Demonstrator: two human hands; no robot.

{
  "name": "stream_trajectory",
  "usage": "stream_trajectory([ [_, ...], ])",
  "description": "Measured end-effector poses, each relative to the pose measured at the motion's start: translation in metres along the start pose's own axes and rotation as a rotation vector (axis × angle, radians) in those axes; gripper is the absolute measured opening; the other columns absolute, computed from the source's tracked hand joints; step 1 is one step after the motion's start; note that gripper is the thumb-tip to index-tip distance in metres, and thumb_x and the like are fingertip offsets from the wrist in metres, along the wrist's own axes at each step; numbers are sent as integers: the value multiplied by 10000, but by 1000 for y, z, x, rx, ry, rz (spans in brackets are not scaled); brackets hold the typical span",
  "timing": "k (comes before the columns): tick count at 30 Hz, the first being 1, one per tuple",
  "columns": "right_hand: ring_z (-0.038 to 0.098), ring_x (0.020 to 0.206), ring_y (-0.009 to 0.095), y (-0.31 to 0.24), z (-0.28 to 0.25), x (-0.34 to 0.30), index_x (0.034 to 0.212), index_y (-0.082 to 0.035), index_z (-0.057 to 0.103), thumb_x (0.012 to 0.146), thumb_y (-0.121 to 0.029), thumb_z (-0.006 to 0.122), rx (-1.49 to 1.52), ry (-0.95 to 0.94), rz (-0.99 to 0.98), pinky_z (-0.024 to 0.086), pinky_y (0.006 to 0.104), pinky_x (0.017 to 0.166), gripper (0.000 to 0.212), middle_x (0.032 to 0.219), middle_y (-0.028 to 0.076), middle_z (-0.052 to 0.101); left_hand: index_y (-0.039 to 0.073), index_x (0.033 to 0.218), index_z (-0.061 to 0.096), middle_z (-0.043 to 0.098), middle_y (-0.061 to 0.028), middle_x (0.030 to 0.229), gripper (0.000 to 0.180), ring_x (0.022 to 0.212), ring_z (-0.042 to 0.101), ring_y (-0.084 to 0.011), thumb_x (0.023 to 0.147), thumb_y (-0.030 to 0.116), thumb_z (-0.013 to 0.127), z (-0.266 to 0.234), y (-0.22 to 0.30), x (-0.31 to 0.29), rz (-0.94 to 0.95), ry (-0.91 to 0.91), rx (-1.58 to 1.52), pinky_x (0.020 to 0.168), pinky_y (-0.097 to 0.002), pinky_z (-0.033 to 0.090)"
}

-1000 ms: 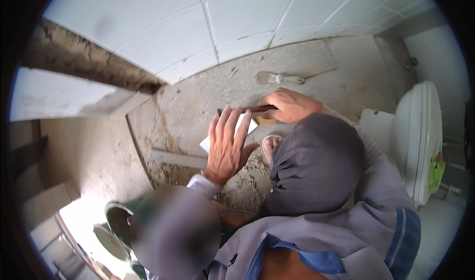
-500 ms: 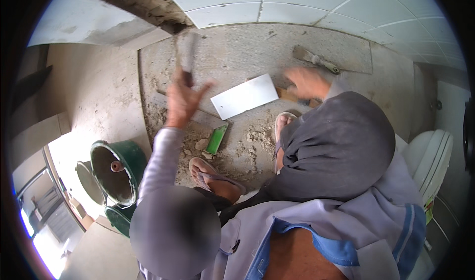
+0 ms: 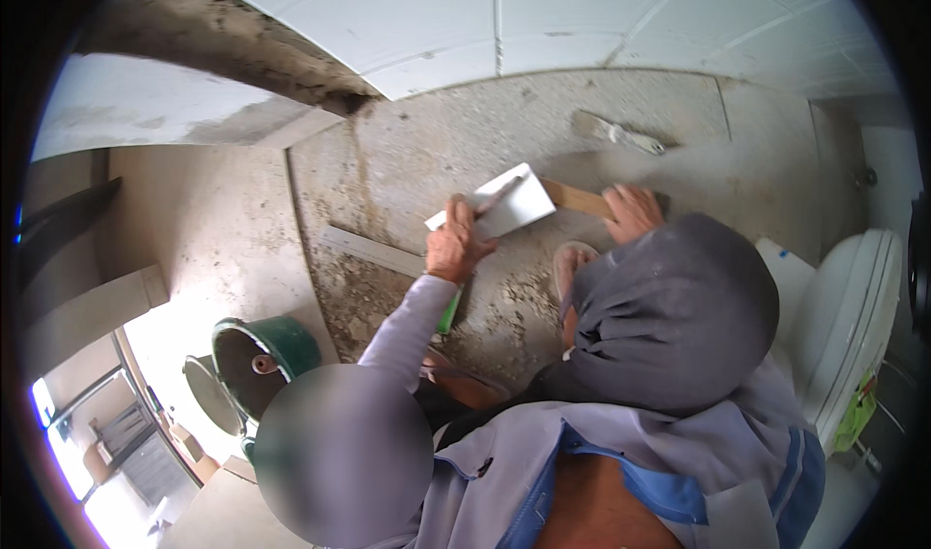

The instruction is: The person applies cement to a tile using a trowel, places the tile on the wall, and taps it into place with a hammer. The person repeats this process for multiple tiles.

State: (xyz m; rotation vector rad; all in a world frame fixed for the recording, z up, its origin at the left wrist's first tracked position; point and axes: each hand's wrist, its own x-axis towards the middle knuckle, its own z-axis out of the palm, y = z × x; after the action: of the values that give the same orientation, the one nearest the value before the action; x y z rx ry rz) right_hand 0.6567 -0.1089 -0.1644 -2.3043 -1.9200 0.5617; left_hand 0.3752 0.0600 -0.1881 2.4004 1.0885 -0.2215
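Observation:
My left hand (image 3: pixel 456 243) is closed on a narrow tool (image 3: pixel 500 194), its tip lying over the white rectangular tile (image 3: pixel 524 209). The tool's exact kind is hard to make out. My right hand (image 3: pixel 632 211) closes over a flat wooden piece (image 3: pixel 574 198) with a dark end, beside the tile's right edge. Below my left hand, a green block (image 3: pixel 449 314) is partly hidden by my wrist. A flat grey strip (image 3: pixel 373 250) lies on the floor left of that hand.
A scraper (image 3: pixel 618 134) lies near the tiled wall (image 3: pixel 562 25). Rubble (image 3: pixel 514 306) covers floor around my sandalled feet. Green buckets (image 3: pixel 291 340) stand at left, a white toilet (image 3: pixel 853 326) at right. A low ledge (image 3: pixel 184 103) and broken wall edge border the far left.
My left hand has come down and right with the tool, from above the floor onto the tile. My right hand has lowered onto the wooden piece. The view has shifted slightly.

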Motion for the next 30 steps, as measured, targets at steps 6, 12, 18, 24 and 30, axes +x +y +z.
stream_trajectory([
  [6,565,800,252,53,-17,-57,964,-61,529,711,-134,674,83,-13,441,448,379,680,301,802,96,552,11,1115,383,410,-181,1284,749,962,609,-324,626,385,810,0,21,16,133,132,-152,681,-401,559],
  [12,555,762,229,43,2,-92,971,-56,521,712,-126,666,360,16,693,444,360,652,305,792,87,548,8,1056,398,408,-220,1281,664,941,603,-386,633,320,804,25,19,23,140,72,-166,723,-444,541],
  [18,545,724,205,30,10,-82,978,-50,514,712,-119,657,484,28,694,440,341,624,310,782,77,543,-22,1128,380,362,-249,1339,684,988,582,-409,694,333,773,14,14,14,163,-8,-127,747,-450,531],
  [24,536,685,182,29,-2,-96,985,-45,506,713,-111,649,563,70,725,437,322,596,314,772,68,539,3,1111,443,536,-197,1023,495,865,589,-326,886,430,553,-5,20,19,15,246,-548,664,-404,502],
  [30,526,647,158,19,-27,-148,992,-39,499,714,-103,640,729,79,769,433,303,568,319,762,59,534,52,952,409,547,-55,669,304,461,477,-97,999,348,358,-113,11,37,-62,603,-1558,407,-233,422],
])
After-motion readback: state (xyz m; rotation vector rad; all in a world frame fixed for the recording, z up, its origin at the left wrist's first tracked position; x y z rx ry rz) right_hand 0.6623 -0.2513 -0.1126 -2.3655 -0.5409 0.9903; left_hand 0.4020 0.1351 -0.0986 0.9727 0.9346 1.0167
